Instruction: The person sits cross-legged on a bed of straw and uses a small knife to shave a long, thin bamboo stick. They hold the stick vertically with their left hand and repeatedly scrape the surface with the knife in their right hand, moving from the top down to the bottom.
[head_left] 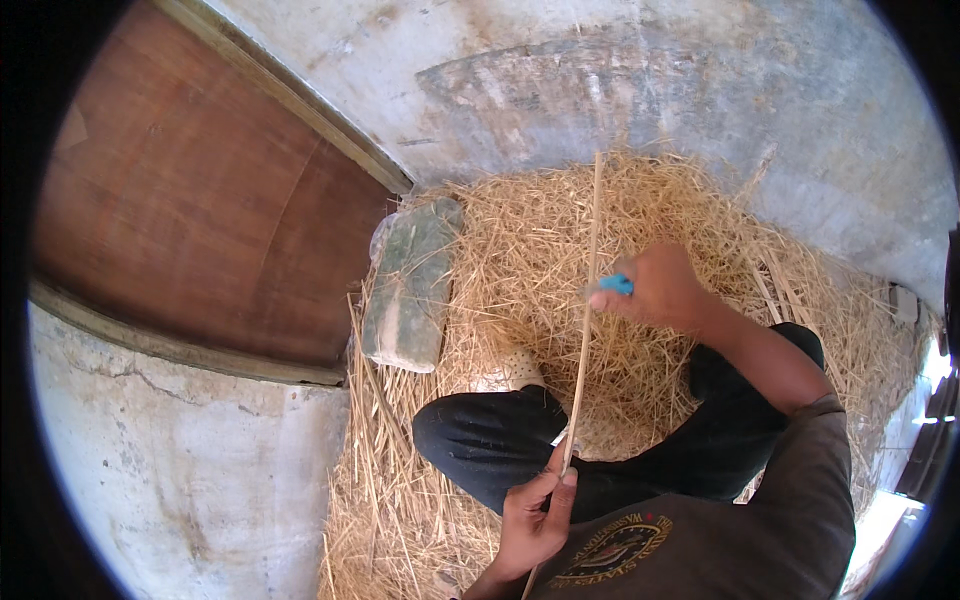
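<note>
A long, thin, pale strip (583,375), like split bamboo or cane, runs upright through the middle of the head view. My left hand (533,520) pinches it near its lower part, close to my lap, with thumb and fingers closed. Further up the strip, my right hand (662,283) is closed round a small tool with a bright blue handle (617,285). The tool and fingertips meet the strip's right side; motion blurs them, and the tool's working end cannot be made out. Above this hand the strip's far end stands free.
I sit cross-legged on loose straw (530,230), dark trousers (470,435) around the strip. A grey-green rectangular slab (408,285) lies to the left. Beyond it is a brown wooden door panel (200,190) in a frame. A stained plaster wall (600,85) closes the far side.
</note>
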